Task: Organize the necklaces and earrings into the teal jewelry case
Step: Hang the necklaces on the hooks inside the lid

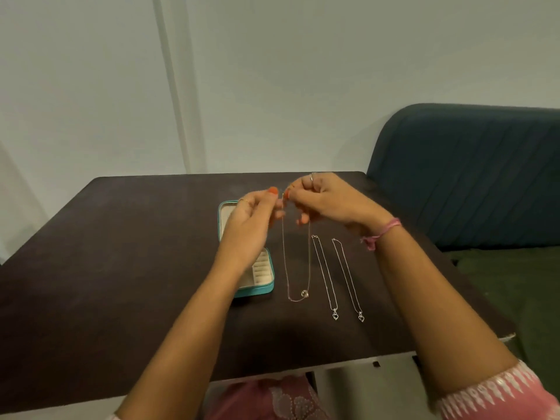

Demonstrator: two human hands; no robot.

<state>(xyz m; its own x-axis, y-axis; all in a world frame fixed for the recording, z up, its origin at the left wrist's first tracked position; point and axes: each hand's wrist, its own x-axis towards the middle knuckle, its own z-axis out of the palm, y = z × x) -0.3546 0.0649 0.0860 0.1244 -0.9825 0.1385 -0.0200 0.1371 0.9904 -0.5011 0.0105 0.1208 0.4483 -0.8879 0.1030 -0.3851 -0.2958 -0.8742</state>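
Both arms bare, stretched forward, hands raised and nearly touching. Left hand [253, 221]: fingers curled, thumb and forefinger pinching chain [283, 237] at its top. Right hand [325, 200]: knuckles up, fingertips pinching same chain just beside left. Pink thread round right wrist.

A dark table [121, 268] stands against a pale wall [272, 71], beside a blue sofa [469, 177].

Orange nail polish on both hands. Right wrist: pink thread band [382, 232]; ring [312, 177] on right hand. Pink patterned sleeve [497, 395].
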